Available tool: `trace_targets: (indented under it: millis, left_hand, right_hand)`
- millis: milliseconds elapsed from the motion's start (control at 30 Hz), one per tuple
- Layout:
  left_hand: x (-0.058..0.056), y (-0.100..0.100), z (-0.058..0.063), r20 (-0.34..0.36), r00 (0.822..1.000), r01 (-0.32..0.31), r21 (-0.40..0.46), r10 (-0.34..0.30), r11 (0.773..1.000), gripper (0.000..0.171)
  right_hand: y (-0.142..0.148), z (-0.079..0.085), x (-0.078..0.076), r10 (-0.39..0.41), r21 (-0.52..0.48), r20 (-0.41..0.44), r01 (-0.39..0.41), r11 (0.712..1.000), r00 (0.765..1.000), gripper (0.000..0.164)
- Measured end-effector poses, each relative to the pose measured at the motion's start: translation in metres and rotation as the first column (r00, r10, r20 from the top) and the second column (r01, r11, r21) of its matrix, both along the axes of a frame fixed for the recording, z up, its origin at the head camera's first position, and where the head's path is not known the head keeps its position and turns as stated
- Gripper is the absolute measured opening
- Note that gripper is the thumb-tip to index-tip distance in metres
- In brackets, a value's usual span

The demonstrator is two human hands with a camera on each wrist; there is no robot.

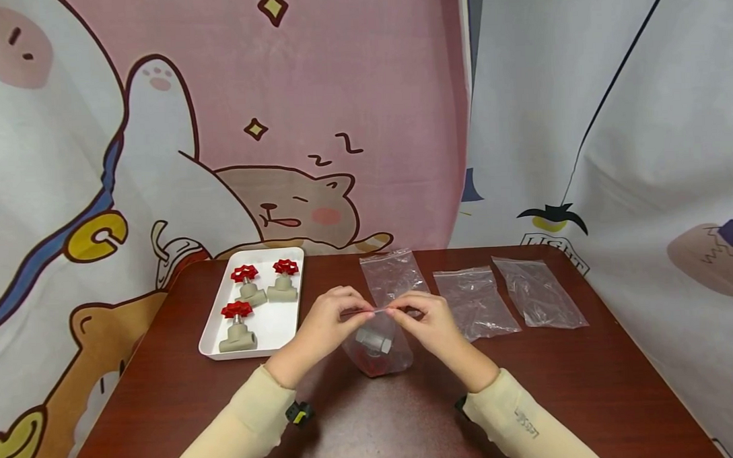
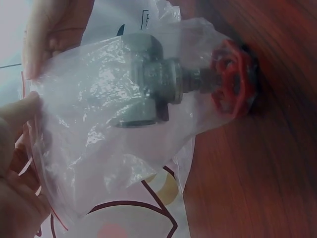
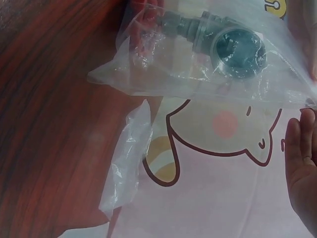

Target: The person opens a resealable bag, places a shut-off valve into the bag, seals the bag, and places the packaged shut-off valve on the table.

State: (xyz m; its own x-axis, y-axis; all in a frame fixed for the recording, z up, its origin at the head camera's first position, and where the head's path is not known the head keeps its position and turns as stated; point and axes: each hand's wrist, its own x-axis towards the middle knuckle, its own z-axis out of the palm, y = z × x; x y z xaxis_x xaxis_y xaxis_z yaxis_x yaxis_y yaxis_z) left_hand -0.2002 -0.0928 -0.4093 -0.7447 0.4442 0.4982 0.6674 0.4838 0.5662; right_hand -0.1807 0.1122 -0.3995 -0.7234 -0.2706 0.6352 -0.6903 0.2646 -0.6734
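A clear zip bag (image 1: 401, 356) hangs from both hands over the middle of the table. Inside it lies a grey metal valve (image 2: 148, 82), its red handwheel (image 2: 233, 82) down at the bag's bottom end. My left hand (image 1: 332, 319) pinches the bag's top edge between thumb and fingers. Close beside it, my right hand (image 1: 427, 319) pinches the same edge, thumb and forefinger together. A red seal line runs along this edge in the left wrist view. In the right wrist view, the right hand (image 3: 303, 168) shows only partly at the border.
A white tray (image 1: 212, 335) on the left holds three beige valves (image 1: 282, 289) with red handwheels. Behind the hands lies a flat clear bag (image 1: 395, 272); two more, a middle bag (image 1: 472, 299) and an outer bag (image 1: 538, 294), lie to the right. A printed curtain (image 1: 361, 87) hangs behind the table (image 1: 373, 424).
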Motion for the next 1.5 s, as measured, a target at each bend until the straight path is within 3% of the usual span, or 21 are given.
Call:
trace_targets:
  millis: [233, 900, 1033, 1167, 1267, 1500]
  left_hand:
    - [0.0007, -0.0007, -0.0025, -0.074, 0.997, -0.003, -0.017, 0.002, 1.000, 0.006]
    - [-0.0001, 0.0032, -0.0065, -0.065, 0.998, -0.013, 0.042, 0.016, 0.999, 0.004]
    - [0.0006, 0.0044, -0.0059, -0.021, 1.000, -0.010, 0.054, 0.011, 0.999, 0.003]
    - [0.0016, 0.0042, -0.0033, 0.095, 0.995, 0.002, 0.076, -0.009, 0.997, 0.006]
    - [0.0015, 0.0038, -0.0023, 0.144, 0.989, 0.005, 0.084, -0.017, 0.996, 0.007]
    - [0.0016, 0.0037, -0.0041, 0.064, 0.998, -0.014, 0.074, 0.010, 0.997, 0.005]
  right_hand:
    - [-0.0004, -0.0008, -0.0016, 0.002, 0.008, -0.002, -0.002, 1.000, 1.000, 0.005]
    - [-0.0016, -0.0009, -0.0019, -0.017, 0.014, -0.004, 0.018, 1.000, 1.000, 0.007]
    - [-0.0024, -0.0006, -0.0024, -0.008, 0.001, -0.015, 0.008, 1.000, 1.000, 0.006]
    - [-0.0021, 0.0001, -0.0020, -0.003, -0.011, -0.009, 0.003, 1.000, 1.000, 0.006]
    - [-0.0020, 0.0010, -0.0010, -0.005, -0.014, 0.003, 0.005, 1.000, 1.000, 0.005]
    - [-0.0028, 0.0024, 0.0005, -0.010, -0.007, 0.020, 0.010, 1.000, 1.000, 0.006]
